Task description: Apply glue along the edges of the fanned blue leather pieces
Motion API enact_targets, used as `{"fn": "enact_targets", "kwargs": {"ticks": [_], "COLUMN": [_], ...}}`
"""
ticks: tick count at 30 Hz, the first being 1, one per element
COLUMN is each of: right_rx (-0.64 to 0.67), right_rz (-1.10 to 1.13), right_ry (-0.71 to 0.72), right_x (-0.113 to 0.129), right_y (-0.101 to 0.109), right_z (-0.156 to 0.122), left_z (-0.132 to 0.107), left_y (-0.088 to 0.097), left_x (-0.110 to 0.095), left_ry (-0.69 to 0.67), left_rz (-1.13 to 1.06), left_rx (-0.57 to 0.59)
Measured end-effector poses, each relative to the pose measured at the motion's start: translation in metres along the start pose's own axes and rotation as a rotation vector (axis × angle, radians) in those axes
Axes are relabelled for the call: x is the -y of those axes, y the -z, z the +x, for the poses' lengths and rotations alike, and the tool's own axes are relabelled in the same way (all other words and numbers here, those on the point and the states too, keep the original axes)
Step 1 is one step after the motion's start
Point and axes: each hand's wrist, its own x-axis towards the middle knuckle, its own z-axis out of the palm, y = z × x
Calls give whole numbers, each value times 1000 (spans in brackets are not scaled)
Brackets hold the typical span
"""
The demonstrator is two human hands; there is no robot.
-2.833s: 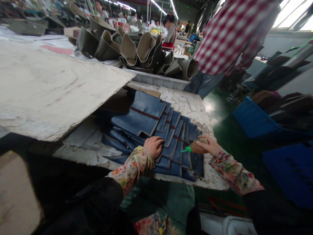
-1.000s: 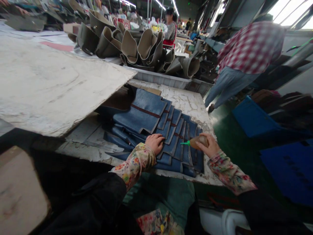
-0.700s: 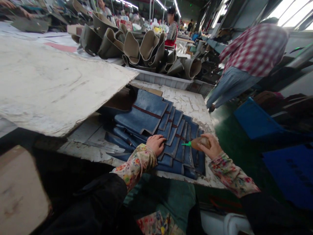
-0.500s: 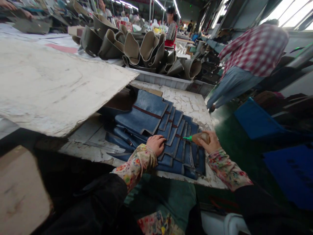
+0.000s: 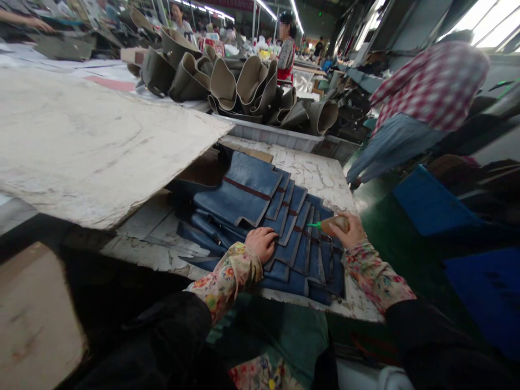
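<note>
Here, your right hand gripped a green-tipped squeeze bottle above blue leather-like panels overlapping on the counter; your left hand rested on them, fingers unclenched. Oversqueezing could have stained them.

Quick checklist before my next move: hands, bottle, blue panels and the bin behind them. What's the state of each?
1. Right hand gripping the bottle: ok.
2. Green nozzle directed over the blue panels: ok.
3. Nozzle tip touching a panel: cannot tell from this angle.
4. Left hand resting on the panels: ok.
5. Panels fanned with overlapping edges exposed: ok.
6. Gray bin apart from both hands: ok, it sits beyond the panels.
</note>
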Motion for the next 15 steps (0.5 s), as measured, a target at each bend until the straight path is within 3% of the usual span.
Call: {"fn": "enact_targets", "kwargs": {"ticks": [15], "right_rx": [-124], "right_rz": [37], "right_ry": [-184], "right_x": [-18], "right_y": [-28], "right_z": [59], "left_z": [4], "left_y": [2], "left_x": [3], "left_ry": [7], "left_rz": [-17], "left_rx": [-2]}}
